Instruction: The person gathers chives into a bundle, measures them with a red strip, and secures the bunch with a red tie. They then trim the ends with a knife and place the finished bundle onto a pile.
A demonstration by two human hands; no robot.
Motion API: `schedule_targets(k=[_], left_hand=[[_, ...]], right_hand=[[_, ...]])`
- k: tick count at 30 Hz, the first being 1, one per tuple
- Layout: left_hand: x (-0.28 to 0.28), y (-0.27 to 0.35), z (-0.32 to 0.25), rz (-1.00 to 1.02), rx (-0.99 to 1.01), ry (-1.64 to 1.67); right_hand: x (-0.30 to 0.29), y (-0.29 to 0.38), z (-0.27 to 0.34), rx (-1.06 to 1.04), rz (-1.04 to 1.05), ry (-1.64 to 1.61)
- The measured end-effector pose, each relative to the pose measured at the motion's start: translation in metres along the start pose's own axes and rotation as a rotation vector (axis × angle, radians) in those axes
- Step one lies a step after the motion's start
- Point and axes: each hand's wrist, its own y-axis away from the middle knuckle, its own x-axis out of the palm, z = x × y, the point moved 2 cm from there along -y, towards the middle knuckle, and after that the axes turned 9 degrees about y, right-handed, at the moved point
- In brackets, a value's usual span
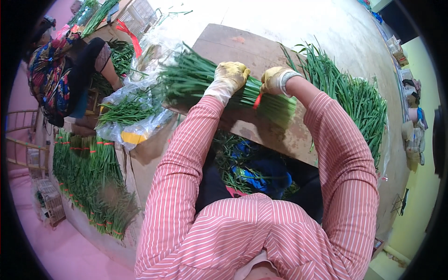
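Observation:
A thick bundle of long green leaf vegetables, likely Chinese chives [189, 75], lies across a brown board [224, 38] before me. My left hand [229, 78], in a yellow-and-white work glove, is closed over the bundle's middle. A red tie [257, 101] crosses the bundle near its pale cut ends. At the upper end of that tie, my right hand [274, 81], gloved the same way, has its fingers closed on it. The fingertips of the right hand are partly hidden. The leafy end to the left is blurred.
Loose chives [357, 101] form a large heap at the right. Tied bundles [87, 175] lie on the floor at left, near plastic sheeting [140, 122] with more greens. Another person [56, 73] sits at upper left beside a white crate [138, 15]. Leaf scraps [227, 164] lie below the board.

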Motion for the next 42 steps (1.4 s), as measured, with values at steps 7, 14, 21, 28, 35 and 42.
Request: schedule_targets(k=[7, 14, 21, 28, 35, 42], left_hand=[[-0.069, 0.051, -0.022, -0.504, -0.067, 0.382], [-0.068, 0.112, -0.039, 0.125, -0.43, 1.628], [-0.024, 0.145, -0.093, 0.386, -0.3, 2.554], [-0.032, 0.145, -0.022, -0.239, 0.014, 2.729], [-0.088, 0.198, 0.022, -0.11, 0.861, 2.796], [-0.175, 0.232, 0.049, -0.697, 0.295, 2.07]], right_hand=[[-0.081, 0.059, -0.013, 0.34, -0.487, 0.106], [-0.116, 0.155, 0.023, -0.187, -1.327, -0.024], [-0.073, 0.232, 0.091, -0.469, -0.493, -0.904], [-0.036, 0.257, 0.07, -0.236, -0.215, -0.789], [-0.012, 0.215, -0.022, 0.023, -0.288, -0.728], [-0.069, 0.243, -0.081, -0.099, -0.881, -0.461]])
